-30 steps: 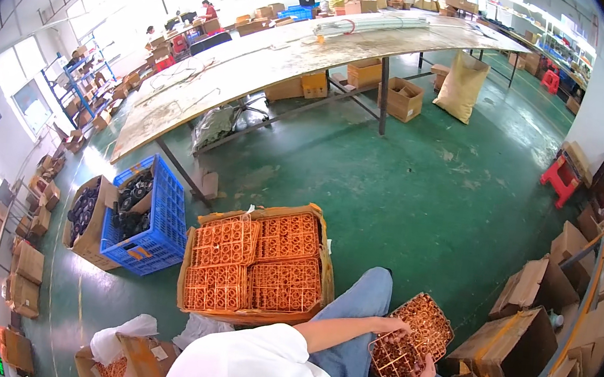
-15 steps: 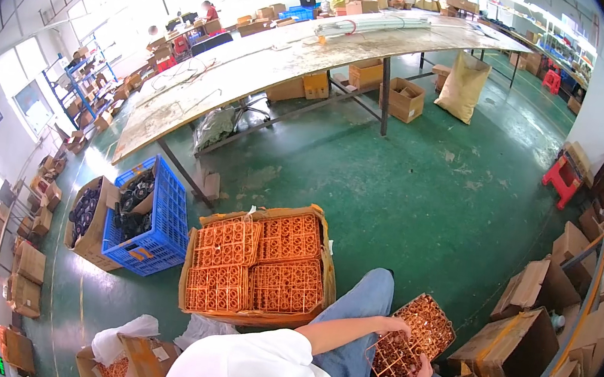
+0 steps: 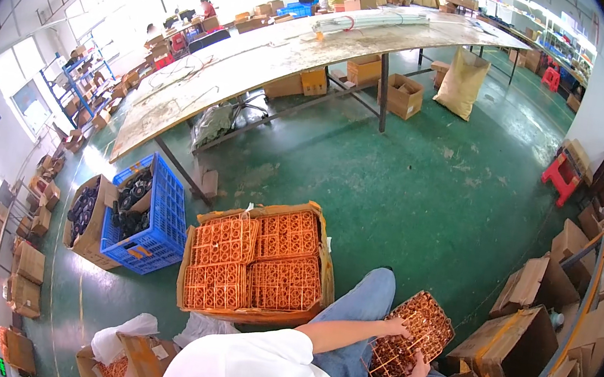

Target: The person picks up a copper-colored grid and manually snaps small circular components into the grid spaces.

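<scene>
On my lap, to the right, rests a rectangular load of small copper-orange parts [image 3: 428, 318], with an orange plastic grid frame [image 3: 387, 363] at its near left side. My left hand [image 3: 396, 327] reaches over the load with fingers bent together at its left edge; anything in them is too small to name. Lower down, my right hand [image 3: 417, 368] has its fingers closed on the right edge of the grid frame. Left of my knee stands an open carton [image 3: 254, 317] filled with four-square stacks of similar orange grid frames [image 3: 285, 284].
A blue plastic crate [image 3: 161, 228] and a carton [image 3: 96, 235] with dark parts stand to the left. Brown cartons [image 3: 512, 350] crowd the right side. A long worktable [image 3: 279, 65] crosses ahead above the green floor [image 3: 436, 197]. Another carton [image 3: 142, 357] with white plastic lies near left.
Both hands have shifted only slightly over the copper-orange parts. My right hand sits a little higher and further left. The surroundings look the same apart from a small view shift.
</scene>
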Action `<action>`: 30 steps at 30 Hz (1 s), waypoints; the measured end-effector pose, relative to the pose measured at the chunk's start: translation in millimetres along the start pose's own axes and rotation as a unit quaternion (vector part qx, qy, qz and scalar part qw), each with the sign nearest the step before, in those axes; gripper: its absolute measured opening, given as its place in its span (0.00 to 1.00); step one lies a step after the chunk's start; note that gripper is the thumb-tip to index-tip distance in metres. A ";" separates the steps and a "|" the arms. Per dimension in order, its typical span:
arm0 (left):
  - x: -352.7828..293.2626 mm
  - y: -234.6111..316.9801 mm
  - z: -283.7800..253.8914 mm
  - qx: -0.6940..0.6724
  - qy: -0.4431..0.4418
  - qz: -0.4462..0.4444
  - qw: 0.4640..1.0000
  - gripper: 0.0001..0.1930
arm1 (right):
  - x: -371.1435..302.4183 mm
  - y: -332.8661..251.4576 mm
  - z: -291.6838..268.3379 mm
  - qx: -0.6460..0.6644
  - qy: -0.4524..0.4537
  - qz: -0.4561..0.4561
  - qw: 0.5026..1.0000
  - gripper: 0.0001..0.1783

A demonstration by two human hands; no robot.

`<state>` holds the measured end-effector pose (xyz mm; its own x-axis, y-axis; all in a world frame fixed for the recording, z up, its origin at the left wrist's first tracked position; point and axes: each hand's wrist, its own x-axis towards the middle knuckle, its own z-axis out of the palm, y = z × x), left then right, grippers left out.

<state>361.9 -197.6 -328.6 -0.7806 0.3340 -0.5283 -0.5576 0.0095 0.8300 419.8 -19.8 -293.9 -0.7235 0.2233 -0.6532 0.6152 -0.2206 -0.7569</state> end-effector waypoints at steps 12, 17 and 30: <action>-1.0 16.0 -3.1 -0.045 -0.055 -0.089 0.993 0.18 | -4.1 -5.9 -8.0 0.246 -0.138 0.066 0.957 0.13; -7.0 20.2 -2.3 0.000 -0.067 -0.030 0.997 0.23 | 5.7 0.7 -10.5 0.227 -0.085 0.084 0.966 0.14; -8.9 14.6 -0.5 -0.118 -0.096 -0.044 0.987 0.12 | -7.5 -4.7 -13.2 0.138 -0.118 0.062 0.981 0.13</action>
<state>360.6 -200.9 -311.9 -0.6707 0.5136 -0.5352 -0.6893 -0.1649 0.7055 426.5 -7.9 -285.8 -0.7212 -0.0411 -0.6915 0.6186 -0.4877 -0.6161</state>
